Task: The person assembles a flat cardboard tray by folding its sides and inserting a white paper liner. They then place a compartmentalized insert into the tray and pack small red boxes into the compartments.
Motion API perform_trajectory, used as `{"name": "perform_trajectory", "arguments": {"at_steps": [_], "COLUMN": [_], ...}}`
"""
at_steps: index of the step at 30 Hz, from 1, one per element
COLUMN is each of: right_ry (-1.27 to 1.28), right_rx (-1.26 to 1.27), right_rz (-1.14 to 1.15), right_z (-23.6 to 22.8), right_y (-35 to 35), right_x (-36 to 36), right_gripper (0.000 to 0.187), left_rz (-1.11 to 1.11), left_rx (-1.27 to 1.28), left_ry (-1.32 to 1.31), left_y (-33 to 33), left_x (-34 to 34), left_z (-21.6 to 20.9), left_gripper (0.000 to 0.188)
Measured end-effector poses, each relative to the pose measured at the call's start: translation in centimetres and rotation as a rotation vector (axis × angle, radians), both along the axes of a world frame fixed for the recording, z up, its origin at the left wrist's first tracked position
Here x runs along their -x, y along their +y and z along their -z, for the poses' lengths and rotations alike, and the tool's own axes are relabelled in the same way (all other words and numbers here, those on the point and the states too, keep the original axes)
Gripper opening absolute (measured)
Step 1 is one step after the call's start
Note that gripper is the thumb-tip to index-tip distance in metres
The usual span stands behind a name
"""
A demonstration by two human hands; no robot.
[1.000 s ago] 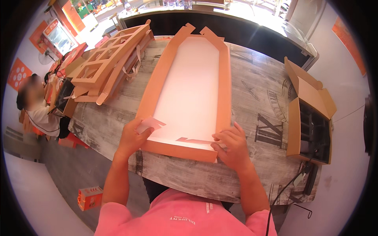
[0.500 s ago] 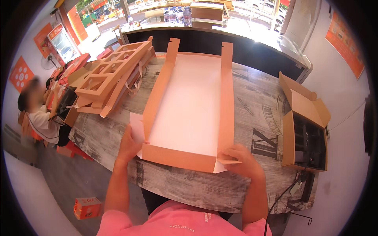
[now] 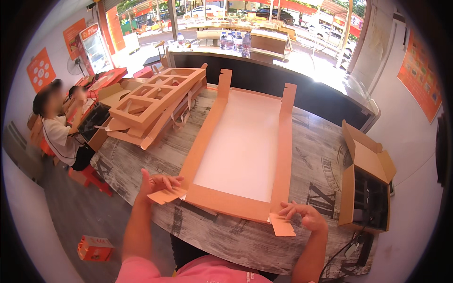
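Observation:
A long cardboard box tray [image 3: 236,146] with a white inside and brown side walls lies on the table in front of me. At its near left corner, my left hand [image 3: 158,181] is open, thumb raised and fingers resting over a brown end flap [image 3: 166,195] that sticks outward. On the opposite near corner, my right hand [image 3: 306,216] is open, its fingers stretched over the right end flap [image 3: 283,227], which points toward me. The near wall [image 3: 229,203] stands between the two flaps. Two notched tabs, the left one [image 3: 225,79] included, rise at the far end.
Stacked cardboard frames with windows [image 3: 155,96] lie on the table's left. An open carton with black contents [image 3: 370,188] stands at the right, a cable beside it. Beyond are a counter with water bottles [image 3: 234,41] and, at left, seated people [image 3: 59,127].
Both near flaps have swung outward from the corners. My fingers have loosened from them and spread. The view has shifted, so the scene sits lower and farther right.

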State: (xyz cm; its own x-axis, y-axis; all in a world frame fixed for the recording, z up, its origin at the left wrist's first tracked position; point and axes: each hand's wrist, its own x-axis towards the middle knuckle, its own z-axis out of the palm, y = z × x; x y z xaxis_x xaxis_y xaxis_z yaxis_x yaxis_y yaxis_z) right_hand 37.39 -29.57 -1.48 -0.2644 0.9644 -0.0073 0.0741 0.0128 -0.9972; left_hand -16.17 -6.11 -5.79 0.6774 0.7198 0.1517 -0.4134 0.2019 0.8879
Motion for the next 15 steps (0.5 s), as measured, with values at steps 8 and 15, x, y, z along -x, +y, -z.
{"name": "perform_trajectory", "arguments": {"at_steps": [8, 15], "right_ry": [-0.581, -1.047], "right_rx": [0.246, -0.45], "right_rz": [0.325, 0.202], "right_z": [-1.7, -0.6], "right_y": [1.7, 2.2], "right_x": [4.1, 6.9], "right_gripper": [0.031, 0.037], "left_rz": [-0.019, 0.063], "left_rx": [0.035, -0.87], "left_ry": [0.577, 0.974], "left_y": [0.7, 0.1], "left_x": [-1.1, -3.0], "left_z": [-3.9, -5.1], "left_gripper": [0.025, 0.045]}}
